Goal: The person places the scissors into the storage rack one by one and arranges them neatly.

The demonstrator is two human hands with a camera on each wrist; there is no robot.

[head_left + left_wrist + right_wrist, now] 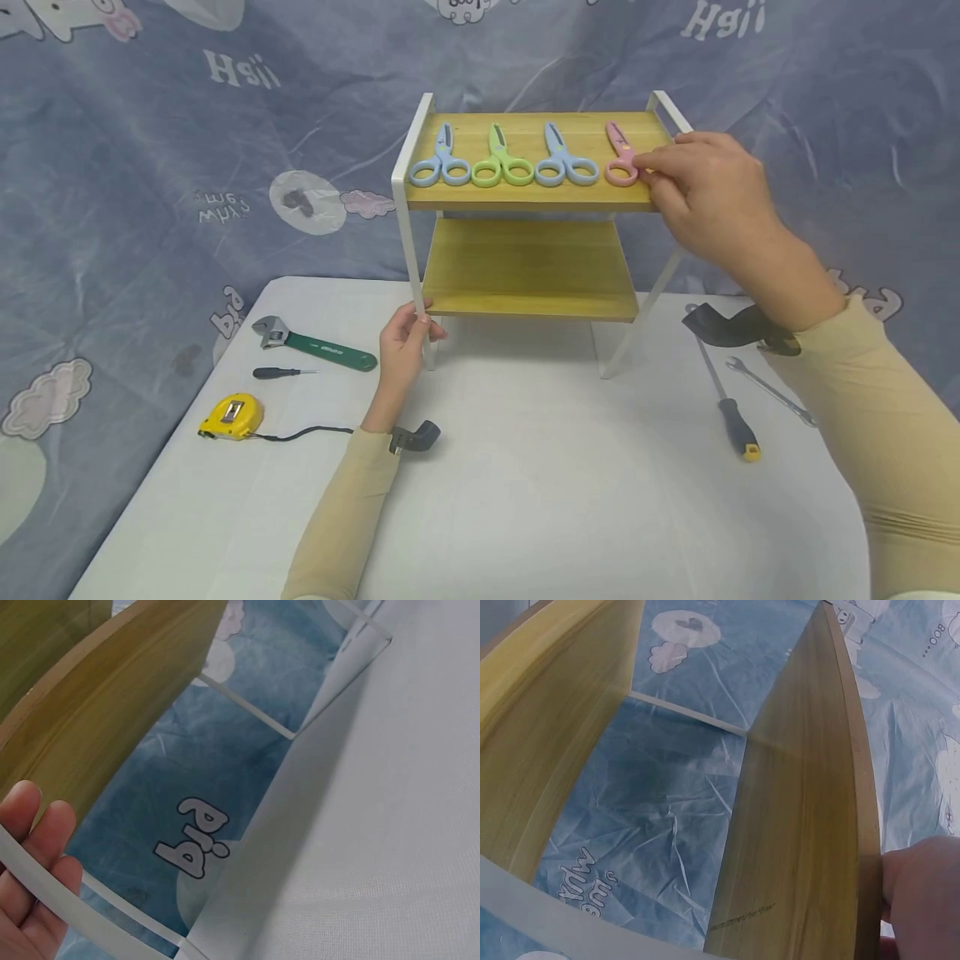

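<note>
A two-tier rack with wooden boards and a white metal frame (411,250) stands on the table. On its top board (525,196) lie, from left to right, blue scissors (444,143), green scissors (497,148), blue scissors (555,146) and pink scissors (619,143), all with tips pointing to the back. My right hand (712,192) pinches the pink scissors at the right handle loop, which the fingers mostly hide. Lower down, my left hand (402,346) holds the rack's front left leg beside the lower board (528,267); the left wrist view shows its fingers (52,829) behind the white bar.
On the table's left lie an adjustable wrench (330,352) with a green handle, a small screwdriver (275,373) and a yellow tape measure (232,417) with a dark strap. To the right are a long screwdriver (738,429) and a combination wrench (772,392). Patterned cloth (150,208) hangs behind.
</note>
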